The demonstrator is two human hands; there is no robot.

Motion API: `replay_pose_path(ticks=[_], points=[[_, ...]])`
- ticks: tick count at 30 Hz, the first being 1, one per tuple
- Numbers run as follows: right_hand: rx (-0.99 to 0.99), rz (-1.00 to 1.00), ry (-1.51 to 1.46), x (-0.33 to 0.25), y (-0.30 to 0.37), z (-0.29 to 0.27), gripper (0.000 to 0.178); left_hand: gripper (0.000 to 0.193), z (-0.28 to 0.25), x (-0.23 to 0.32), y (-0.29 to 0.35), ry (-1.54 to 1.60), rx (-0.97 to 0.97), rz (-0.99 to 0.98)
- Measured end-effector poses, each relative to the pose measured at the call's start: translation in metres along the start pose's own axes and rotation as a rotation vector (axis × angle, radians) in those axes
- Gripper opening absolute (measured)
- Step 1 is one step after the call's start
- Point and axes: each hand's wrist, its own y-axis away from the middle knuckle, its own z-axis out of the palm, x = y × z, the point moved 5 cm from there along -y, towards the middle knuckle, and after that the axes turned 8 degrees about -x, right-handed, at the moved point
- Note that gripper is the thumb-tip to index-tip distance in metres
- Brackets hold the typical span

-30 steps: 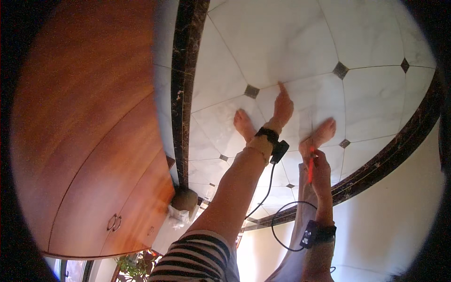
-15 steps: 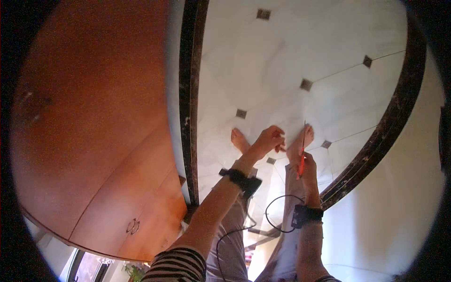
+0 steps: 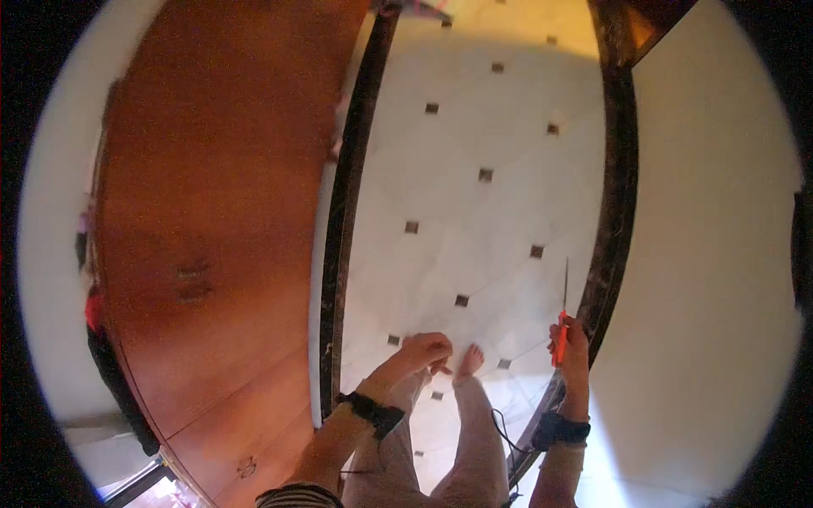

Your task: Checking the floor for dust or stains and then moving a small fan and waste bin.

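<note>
My right hand (image 3: 576, 339) is closed around the red handle of a slim tool (image 3: 561, 340). Its thin, pointed metal blade sticks out away from me, over the floor near the dark border on the right; motion and its narrow outline hide its exact kind. My left hand (image 3: 428, 349) hangs in front of my legs, with loosely bent fingers somewhat apart and nothing visible in them. Black straps with devices circle both wrists, the left strap (image 3: 373, 413) and the right strap (image 3: 561, 430). A dark cable (image 3: 501, 430) runs beside my right leg.
A large reddish-brown wooden cabinet (image 3: 220, 212) lines the left side. The pale tiled floor (image 3: 457, 262) has small dark diamond insets and dark borders (image 3: 616, 212). To the right stands a pale wall (image 3: 711, 254). One bare foot (image 3: 470, 362) shows below.
The view has shifted to show more floor ahead and more of the cabinet. My hands sit lower in view and farther apart; the red-handled tool remains in my right hand.
</note>
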Motion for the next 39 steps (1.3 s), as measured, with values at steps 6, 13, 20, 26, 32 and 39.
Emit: replay_pose_path(ticks=[6,13,20,26,32,39], points=[[0.215,-0.101,0.15,-0.137,0.024,-0.088,0.029,0.015,0.002,0.134,0.024,-0.161,-0.021,0.015],[0.042,-0.132,-0.241,-0.219,0.001,-0.107,0.025,0.017,-0.004,0.295,-0.005,-0.296,-0.071,0.116],[0.18,-0.008,-0.117,-0.329,-0.032,-0.146,0.026,0.019,0.015,0.466,-0.097,-0.432,-0.23,0.085],[0.349,0.001,-0.161,-0.463,-0.106,-0.189,0.021,0.02,0.02,0.613,-0.163,-0.377,-0.211,0.07],[0.238,-0.083,0.18,-0.592,-0.24,-0.266,0.031,0.019,0.005,0.765,-0.209,-0.416,-0.043,0.199],[0.328,-0.119,0.23,-0.725,-0.363,-0.307,0.035,0.013,-0.044,0.925,-0.29,-0.361,0.024,0.18]])
